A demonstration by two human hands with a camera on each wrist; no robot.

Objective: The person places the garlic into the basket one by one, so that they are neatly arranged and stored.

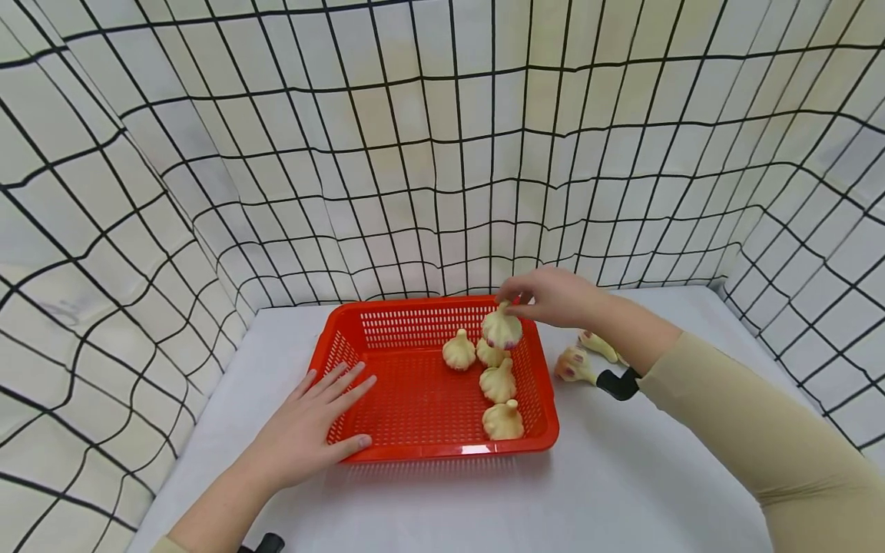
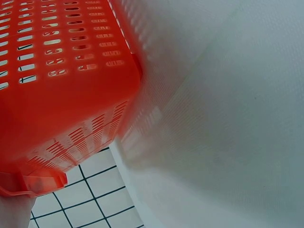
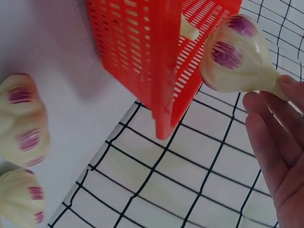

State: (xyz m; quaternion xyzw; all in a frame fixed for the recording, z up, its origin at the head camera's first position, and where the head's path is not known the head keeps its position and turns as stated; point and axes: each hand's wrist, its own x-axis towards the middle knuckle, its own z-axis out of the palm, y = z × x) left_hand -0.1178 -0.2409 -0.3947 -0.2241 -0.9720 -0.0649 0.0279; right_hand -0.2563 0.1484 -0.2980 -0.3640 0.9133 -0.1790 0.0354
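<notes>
My right hand [image 1: 553,296] pinches a garlic bulb [image 1: 502,328] by its stem above the far right corner of a red plastic basket [image 1: 401,449]. In the right wrist view the held garlic bulb [image 3: 232,54] shows purple patches, with the fingertips [image 3: 259,102] on its stem. Several garlic bulbs lie in the basket, among them one garlic bulb [image 1: 459,350] near the middle and another garlic bulb [image 1: 503,421] in the near right corner. My left hand [image 1: 311,430] rests with spread fingers on the basket's left near rim.
Outside the basket, to its right, two garlic bulbs lie on the white table [image 1: 622,461]; one garlic bulb [image 1: 574,364] is partly beside a black wrist strap [image 1: 618,384]. Black netting [image 1: 442,184] over white panels encloses the back and sides.
</notes>
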